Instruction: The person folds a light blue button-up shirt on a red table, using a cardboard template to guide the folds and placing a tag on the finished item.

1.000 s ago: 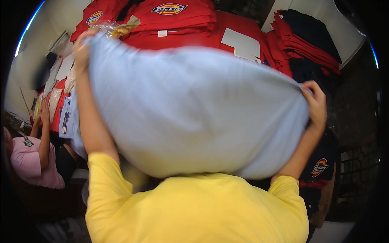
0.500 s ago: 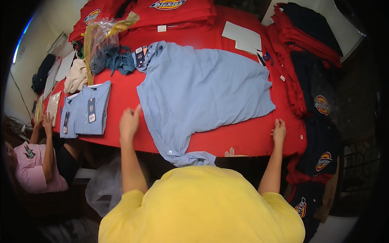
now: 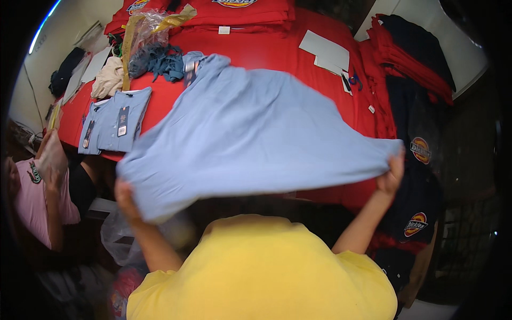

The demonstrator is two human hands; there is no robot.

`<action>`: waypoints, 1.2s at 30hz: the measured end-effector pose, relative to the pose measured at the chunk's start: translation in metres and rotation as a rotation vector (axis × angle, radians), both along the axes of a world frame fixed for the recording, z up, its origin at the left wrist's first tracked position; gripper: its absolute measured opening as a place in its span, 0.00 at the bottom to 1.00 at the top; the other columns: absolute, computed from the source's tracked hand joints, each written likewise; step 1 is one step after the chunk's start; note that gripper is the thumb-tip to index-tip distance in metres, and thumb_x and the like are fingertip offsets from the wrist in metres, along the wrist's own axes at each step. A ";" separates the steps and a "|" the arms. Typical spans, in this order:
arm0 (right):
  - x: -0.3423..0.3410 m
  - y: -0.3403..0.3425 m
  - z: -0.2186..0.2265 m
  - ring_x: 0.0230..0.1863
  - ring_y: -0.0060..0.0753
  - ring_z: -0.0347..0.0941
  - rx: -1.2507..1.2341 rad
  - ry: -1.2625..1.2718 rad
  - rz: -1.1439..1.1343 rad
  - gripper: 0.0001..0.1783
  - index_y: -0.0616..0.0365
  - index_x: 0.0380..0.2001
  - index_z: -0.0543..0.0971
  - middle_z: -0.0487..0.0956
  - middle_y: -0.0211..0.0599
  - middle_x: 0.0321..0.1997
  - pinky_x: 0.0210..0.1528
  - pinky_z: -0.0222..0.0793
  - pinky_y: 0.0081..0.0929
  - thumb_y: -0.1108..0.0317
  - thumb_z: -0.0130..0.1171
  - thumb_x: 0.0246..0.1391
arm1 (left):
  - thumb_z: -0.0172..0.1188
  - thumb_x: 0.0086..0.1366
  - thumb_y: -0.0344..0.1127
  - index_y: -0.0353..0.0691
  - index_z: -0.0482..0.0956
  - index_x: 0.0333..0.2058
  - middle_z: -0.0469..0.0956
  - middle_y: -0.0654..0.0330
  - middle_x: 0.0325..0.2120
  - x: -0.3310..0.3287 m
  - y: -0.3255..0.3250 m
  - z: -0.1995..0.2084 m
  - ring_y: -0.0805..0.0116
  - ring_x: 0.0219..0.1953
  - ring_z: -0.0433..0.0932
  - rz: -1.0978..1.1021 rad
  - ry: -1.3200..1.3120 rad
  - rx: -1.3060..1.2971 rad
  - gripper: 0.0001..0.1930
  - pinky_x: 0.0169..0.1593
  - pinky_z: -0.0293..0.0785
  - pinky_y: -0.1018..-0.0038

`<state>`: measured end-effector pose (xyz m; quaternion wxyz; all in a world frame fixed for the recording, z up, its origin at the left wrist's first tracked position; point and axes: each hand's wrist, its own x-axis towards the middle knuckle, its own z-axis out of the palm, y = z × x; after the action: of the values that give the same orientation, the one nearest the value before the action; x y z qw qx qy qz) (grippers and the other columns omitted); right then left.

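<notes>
My left hand [image 3: 127, 200], blurred, grips the near left edge of the light blue garment [image 3: 256, 128], and my right hand [image 3: 393, 170] pinches its right corner. The cloth is stretched between them, above the near part of the red desk [image 3: 261, 48]. Farther left lie folded blue shirts [image 3: 113, 125]. Beyond them is crumpled teal cloth [image 3: 166, 65]; white papers [image 3: 324, 50] lie far right, and a red stack [image 3: 229, 13] sits at the far side.
</notes>
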<state>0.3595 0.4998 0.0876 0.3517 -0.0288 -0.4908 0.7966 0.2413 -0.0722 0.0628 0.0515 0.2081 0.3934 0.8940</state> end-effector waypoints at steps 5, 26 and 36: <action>0.047 0.048 0.038 0.50 0.34 0.72 0.221 0.356 0.289 0.18 0.62 0.50 0.69 0.74 0.42 0.50 0.53 0.69 0.31 0.75 0.53 0.55 | 0.51 0.67 0.48 0.30 0.63 0.59 0.70 0.49 0.54 -0.009 0.010 0.061 0.58 0.56 0.70 0.091 0.099 -0.021 0.30 0.62 0.62 0.61; -0.086 -0.004 0.103 0.62 0.40 0.65 0.147 0.124 -0.070 0.21 0.71 0.57 0.68 0.68 0.48 0.62 0.62 0.64 0.38 0.74 0.48 0.61 | 0.55 0.66 0.51 0.34 0.69 0.55 0.73 0.55 0.51 -0.187 0.010 0.192 0.65 0.53 0.70 0.621 0.326 -0.887 0.28 0.59 0.63 0.69; 0.008 -0.001 -0.086 0.42 0.28 0.74 -0.104 -0.527 0.042 0.21 0.70 0.54 0.71 0.76 0.41 0.45 0.46 0.73 0.26 0.83 0.51 0.55 | 0.54 0.62 0.27 0.28 0.67 0.56 0.75 0.53 0.49 -0.069 0.015 -0.063 0.65 0.50 0.73 0.227 -0.267 -1.048 0.23 0.57 0.64 0.71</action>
<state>0.3677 0.4990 0.0016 0.1932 -0.2431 -0.5244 0.7928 0.1721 -0.0569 -0.0007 0.1010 -0.0044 0.7959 0.5970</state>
